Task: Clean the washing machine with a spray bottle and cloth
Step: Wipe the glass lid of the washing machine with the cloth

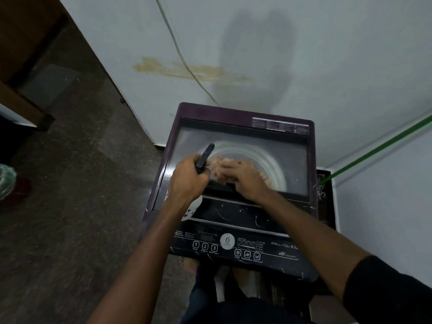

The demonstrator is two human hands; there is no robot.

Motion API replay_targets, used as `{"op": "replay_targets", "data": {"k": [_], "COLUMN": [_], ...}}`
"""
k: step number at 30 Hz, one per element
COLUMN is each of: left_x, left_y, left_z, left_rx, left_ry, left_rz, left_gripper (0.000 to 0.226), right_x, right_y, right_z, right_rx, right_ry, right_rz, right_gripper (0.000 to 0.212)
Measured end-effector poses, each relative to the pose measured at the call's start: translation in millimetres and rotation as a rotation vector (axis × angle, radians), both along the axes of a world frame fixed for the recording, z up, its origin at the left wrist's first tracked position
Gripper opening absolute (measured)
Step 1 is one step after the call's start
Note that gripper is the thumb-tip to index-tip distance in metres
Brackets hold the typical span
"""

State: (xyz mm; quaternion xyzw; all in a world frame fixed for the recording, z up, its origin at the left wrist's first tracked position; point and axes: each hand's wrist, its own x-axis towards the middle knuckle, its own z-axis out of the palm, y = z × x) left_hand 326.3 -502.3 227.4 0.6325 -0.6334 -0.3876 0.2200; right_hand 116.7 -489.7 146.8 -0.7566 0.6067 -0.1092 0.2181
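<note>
1. We stand at the washer (236, 183), which sits in a wall corner with its glass lid (268, 146) closed.
2. Our left hand (188, 181) curls round the bottle (205, 157), its black nozzle pointing up and away, its white body showing below the wrist.
3. Our right hand (245, 178) presses the cloth (218, 168) (pale orange, bunched) against the lid, fingers laid over it; whether they clutch it we cannot tell.
4. The panel (233, 246) faces us, streaked with white marks.
</note>
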Motion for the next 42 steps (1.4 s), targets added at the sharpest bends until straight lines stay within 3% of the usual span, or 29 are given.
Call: {"op": "replay_targets", "data": {"k": [3,7,10,14,20,25,26,27,30,31,35,38,40,42], "left_x": [-7,-12,-16,-19,-16,-14,-14,-13,-12,-12,-14,-17,-18,-19], "left_y": [1,2,3,4,3,-1,-2,-3,-4,-4,-5,-6,-7,-10], "left_z": [-2,-3,1,3,5,2,1,0,-4,-5,-11,-13,-13,-11], "left_rx": [0.007,0.024,0.028,0.028,0.032,0.022,0.019,0.016,0.010,0.009,0.005,0.007,-0.005,-0.026], "left_ry": [0.006,0.024,0.040,0.046,0.049,0.059,0.058,0.056,0.056,0.059,0.055,0.053,0.067,0.100], "left_rz": [0.006,0.007,0.000,-0.014,-0.005,-0.004,-0.004,-0.002,0.003,0.000,-0.015,-0.035,-0.045,-0.052], "left_gripper": [0.014,0.013,0.014,0.014,0.020,0.016,0.015,0.014,0.013,0.013,0.012,0.012,0.012,0.013], "right_x": [-18,-47,-56,-56,-54,-68,-75,-84,-111,-115,-92,-71,-69,-70], "right_y": [11,2,-6,-15,-26,-42,-44,-45,-37,-32,-20,-20,-28,-33], "right_z": [10,52,75,90,105,115,113,109,86,79,60,46,39,40], "right_rx": [0.115,0.254,0.292,0.259,0.263,0.347,0.351,0.311,0.095,0.058,0.146,0.218,0.208,0.261], "right_ry": [-0.156,-0.537,-0.590,-0.623,-0.975,-1.445,-1.420,-1.207,-0.105,0.039,0.015,0.142,0.215,0.164], "right_rz": [0.007,-0.255,-0.359,-0.432,-0.494,-0.560,-0.582,-0.613,-0.602,-0.611,-0.511,-0.451,-0.448,-0.461], "right_gripper": [0.042,0.028,0.023,0.030,0.032,0.030,0.029,0.028,0.021,0.019,0.024,0.047,0.046,0.035]}}
